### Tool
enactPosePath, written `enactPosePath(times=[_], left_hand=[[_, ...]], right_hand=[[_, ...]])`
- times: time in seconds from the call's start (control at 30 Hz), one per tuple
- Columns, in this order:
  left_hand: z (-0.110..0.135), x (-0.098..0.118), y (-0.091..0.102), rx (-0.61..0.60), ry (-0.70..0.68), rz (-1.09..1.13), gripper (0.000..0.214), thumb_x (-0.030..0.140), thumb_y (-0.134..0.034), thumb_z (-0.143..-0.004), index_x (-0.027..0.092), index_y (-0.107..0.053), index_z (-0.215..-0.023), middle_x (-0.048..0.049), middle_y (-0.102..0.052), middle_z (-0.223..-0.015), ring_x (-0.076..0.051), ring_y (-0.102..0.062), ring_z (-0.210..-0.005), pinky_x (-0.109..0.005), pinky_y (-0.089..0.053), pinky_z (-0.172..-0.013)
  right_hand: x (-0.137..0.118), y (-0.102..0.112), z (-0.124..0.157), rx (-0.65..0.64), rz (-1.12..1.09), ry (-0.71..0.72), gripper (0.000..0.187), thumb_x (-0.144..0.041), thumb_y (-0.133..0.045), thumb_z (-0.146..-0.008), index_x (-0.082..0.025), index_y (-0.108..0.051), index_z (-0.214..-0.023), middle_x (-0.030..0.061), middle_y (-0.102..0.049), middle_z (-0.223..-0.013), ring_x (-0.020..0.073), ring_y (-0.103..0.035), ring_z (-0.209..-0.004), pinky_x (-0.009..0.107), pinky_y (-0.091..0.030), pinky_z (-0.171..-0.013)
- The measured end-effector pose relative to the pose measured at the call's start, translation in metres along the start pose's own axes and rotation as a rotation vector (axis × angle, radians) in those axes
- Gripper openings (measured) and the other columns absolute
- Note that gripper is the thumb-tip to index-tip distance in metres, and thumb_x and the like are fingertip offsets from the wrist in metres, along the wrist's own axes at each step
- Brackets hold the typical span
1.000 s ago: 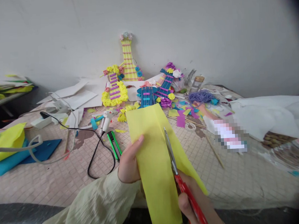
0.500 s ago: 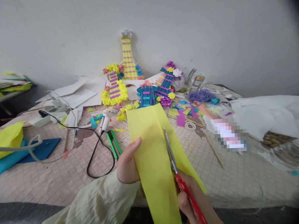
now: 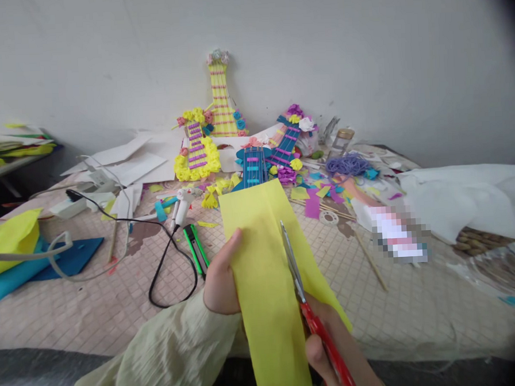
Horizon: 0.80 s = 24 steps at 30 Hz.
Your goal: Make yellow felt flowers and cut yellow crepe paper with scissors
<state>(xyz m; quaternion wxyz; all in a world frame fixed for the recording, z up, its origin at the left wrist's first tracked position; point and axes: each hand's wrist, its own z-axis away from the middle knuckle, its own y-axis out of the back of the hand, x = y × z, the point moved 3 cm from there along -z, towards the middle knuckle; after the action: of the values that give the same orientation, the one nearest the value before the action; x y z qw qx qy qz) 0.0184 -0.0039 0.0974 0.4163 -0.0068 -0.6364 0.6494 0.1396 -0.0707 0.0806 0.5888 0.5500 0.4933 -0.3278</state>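
Left hand (image 3: 221, 278) pinches a yellow sheet (image 3: 264, 267) by its left edge, over the near side of the bench (image 3: 124, 292); right hand (image 3: 336, 326) wraps red-handled scissors (image 3: 318, 326), blades along the sheet's slit. Farther left lies 1 green cutter (image 3: 195, 249).

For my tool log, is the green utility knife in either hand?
No: the green utility knife lies on the table, while the left hand holds yellow paper and the right hand grips red-handled scissors.
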Motion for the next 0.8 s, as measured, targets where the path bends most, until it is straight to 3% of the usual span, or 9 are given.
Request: enactPosePath(times=[0.17, 0.27, 0.4, 0.5, 0.6, 0.8], left_hand=[[0.0, 0.015, 0.004, -0.01, -0.283, -0.18, 0.033, 0.046, -0.052, -0.07, 0.023, -0.062, -0.091, -0.0007, -0.066, -0.099, -0.025, -0.056, -0.101, -0.034, -0.044, -0.086], [-0.007, 0.04, 0.0, -0.095, -0.459, -0.366, 0.037, 0.042, -0.056, -0.065, 0.022, -0.061, -0.095, -0.0031, -0.065, -0.097, -0.026, -0.056, -0.098, -0.036, -0.045, -0.083], [-0.021, 0.077, -0.007, -0.174, -0.454, -0.648, 0.026, 0.038, -0.06, -0.066, 0.018, -0.065, -0.083, -0.0028, -0.066, -0.079, -0.017, -0.061, -0.073, -0.028, -0.048, -0.067], [-0.027, 0.097, -0.016, -0.214, -0.381, -0.901, 0.024, 0.037, -0.066, -0.063, 0.015, -0.065, -0.069, -0.0013, -0.064, -0.065, -0.012, -0.058, -0.059, -0.022, -0.045, -0.056], [-0.031, 0.103, -0.025, -0.164, -0.266, -1.152, 0.02, 0.032, -0.068, -0.062, 0.013, -0.063, -0.066, -0.0022, -0.065, -0.065, -0.012, -0.059, -0.06, -0.022, -0.045, -0.057], [-0.038, 0.098, -0.037, -0.097, -0.197, -1.366, 0.017, 0.029, -0.064, -0.066, 0.012, -0.061, -0.065, -0.0021, -0.065, -0.064, -0.011, -0.06, -0.059, -0.021, -0.047, -0.056]], right_hand=[[-0.003, 0.003, -0.002, -0.028, -0.008, -0.018, 0.065, -0.075, -0.025, -0.069, -0.017, -0.054, -0.077, 0.002, -0.05, -0.055, 0.0168, -0.049, -0.053, 0.025, -0.043, -0.052], [-0.005, 0.004, -0.003, -0.037, -0.007, 0.034, 0.062, -0.072, -0.025, -0.072, -0.017, -0.053, -0.079, 0.0032, -0.053, -0.061, 0.0166, -0.05, -0.057, 0.024, -0.043, -0.053], [0.0, 0.006, 0.0, 0.038, 0.086, 0.065, 0.056, -0.069, -0.027, -0.074, -0.018, -0.05, -0.07, 0.002, -0.049, -0.054, 0.015, -0.047, -0.05, 0.023, -0.04, -0.045], [0.005, 0.003, 0.002, 0.028, 0.102, 0.055, 0.057, -0.069, -0.026, -0.074, -0.018, -0.051, -0.07, 0.0014, -0.048, -0.053, 0.016, -0.048, -0.051, 0.024, -0.042, -0.048], [0.006, 0.002, 0.0, -0.008, 0.077, 0.027, 0.059, -0.07, -0.026, -0.073, -0.017, -0.054, -0.072, 0.0027, -0.05, -0.055, 0.0188, -0.051, -0.056, 0.026, -0.044, -0.053], [-0.002, 0.004, 0.005, 0.016, 0.085, 0.014, 0.058, -0.067, -0.026, -0.075, -0.018, -0.057, -0.077, 0.0041, -0.057, -0.061, 0.0187, -0.054, -0.059, 0.025, -0.046, -0.055]])
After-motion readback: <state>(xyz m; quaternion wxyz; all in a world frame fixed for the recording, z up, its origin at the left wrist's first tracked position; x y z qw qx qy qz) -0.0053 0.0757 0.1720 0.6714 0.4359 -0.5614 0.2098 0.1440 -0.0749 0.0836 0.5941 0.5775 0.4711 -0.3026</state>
